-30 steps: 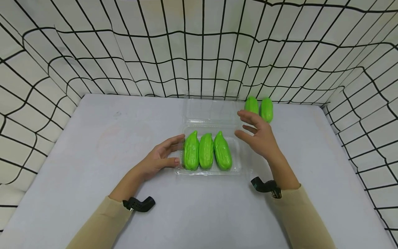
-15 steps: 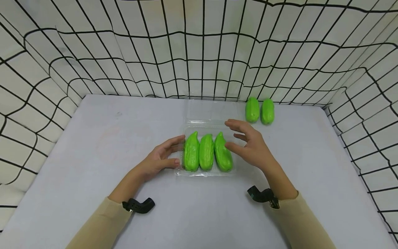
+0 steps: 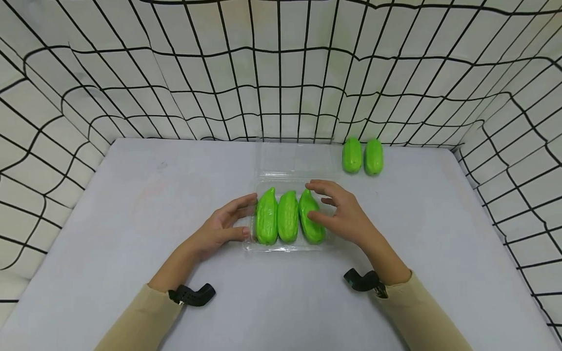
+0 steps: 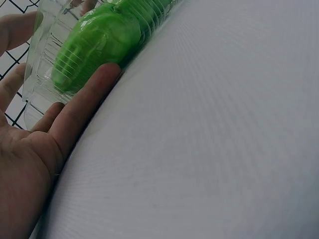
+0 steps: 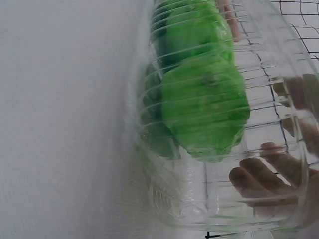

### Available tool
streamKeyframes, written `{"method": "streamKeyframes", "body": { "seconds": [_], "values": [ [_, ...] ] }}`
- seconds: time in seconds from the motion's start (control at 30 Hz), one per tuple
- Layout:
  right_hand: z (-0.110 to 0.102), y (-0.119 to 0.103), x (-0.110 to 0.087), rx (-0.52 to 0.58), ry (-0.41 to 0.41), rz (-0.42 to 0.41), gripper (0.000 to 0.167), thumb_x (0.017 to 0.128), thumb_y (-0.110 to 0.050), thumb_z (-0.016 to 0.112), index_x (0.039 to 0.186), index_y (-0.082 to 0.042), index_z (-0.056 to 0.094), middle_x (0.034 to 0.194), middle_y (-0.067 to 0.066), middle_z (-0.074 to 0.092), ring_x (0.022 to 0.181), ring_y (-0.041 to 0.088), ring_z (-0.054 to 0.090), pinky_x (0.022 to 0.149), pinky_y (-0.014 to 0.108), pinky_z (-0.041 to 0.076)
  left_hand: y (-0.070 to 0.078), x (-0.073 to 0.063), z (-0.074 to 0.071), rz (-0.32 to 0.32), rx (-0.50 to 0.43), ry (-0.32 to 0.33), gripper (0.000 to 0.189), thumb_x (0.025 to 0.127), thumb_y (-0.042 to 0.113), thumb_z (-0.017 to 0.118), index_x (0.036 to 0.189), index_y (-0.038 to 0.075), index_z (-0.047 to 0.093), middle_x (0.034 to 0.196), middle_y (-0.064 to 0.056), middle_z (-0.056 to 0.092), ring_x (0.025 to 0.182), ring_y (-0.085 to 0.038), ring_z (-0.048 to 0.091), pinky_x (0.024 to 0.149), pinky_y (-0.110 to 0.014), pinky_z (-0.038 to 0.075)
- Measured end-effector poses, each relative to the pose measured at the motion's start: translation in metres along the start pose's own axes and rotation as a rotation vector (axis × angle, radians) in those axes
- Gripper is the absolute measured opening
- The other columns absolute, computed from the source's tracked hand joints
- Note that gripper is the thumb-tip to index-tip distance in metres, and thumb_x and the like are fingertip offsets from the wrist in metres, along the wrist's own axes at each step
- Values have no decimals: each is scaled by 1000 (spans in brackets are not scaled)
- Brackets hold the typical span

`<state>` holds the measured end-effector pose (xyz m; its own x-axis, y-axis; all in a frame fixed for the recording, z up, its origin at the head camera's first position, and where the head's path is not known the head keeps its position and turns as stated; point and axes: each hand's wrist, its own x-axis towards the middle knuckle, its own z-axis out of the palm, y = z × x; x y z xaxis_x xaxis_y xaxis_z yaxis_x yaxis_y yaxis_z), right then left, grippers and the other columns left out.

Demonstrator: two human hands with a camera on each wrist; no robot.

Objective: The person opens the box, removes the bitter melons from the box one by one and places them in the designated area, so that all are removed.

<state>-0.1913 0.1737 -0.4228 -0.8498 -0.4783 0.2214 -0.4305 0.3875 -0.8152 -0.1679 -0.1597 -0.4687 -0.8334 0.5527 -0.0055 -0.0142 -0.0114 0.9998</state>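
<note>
A clear plastic clamshell box (image 3: pixel 285 246) stands in the middle of the table, its lid (image 3: pixel 285 158) folded back. Three bright green, ridged toy gourds lie side by side in it: left (image 3: pixel 266 218), middle (image 3: pixel 287 218) and right (image 3: pixel 310 225). My left hand (image 3: pixel 219 226) rests its thumb and fingers, fairly straight, against the box's left side; the left wrist view shows the thumb (image 4: pixel 89 102) along the wall. Loosely spread, my right hand (image 3: pixel 340 212) hovers over the right gourd, thumb overlapping it; contact is unclear. In the right wrist view, fingers (image 5: pixel 271 172) show blurred through plastic.
Two more green gourds, one left (image 3: pixel 351 155) and one right (image 3: pixel 373 157), lie at the table's back edge, right of the lid. Black wire mesh (image 3: pixel 281 87) encloses the white table (image 3: pixel 272 302) at the back and sides.
My right hand has moved left and nearer from beside the two back gourds to the right gourd in the box. My left hand stays at the box's side. The head view shifts slightly.
</note>
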Motion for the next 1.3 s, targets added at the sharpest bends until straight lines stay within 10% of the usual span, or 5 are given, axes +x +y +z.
{"method": "streamKeyframes", "body": {
  "seconds": [1.3],
  "values": [
    [10, -1, 1, -360, -50, 8, 61, 85, -29, 78, 141, -16, 55, 148, 10, 50, 138, 26, 46, 109, 49, 42, -4, 3, 1, 33, -2, 10, 77, 90, 0, 67, 157, 6, 28, 161, -15, 28, 142, -24, 37, 102, -26, 47]
  ]
}}
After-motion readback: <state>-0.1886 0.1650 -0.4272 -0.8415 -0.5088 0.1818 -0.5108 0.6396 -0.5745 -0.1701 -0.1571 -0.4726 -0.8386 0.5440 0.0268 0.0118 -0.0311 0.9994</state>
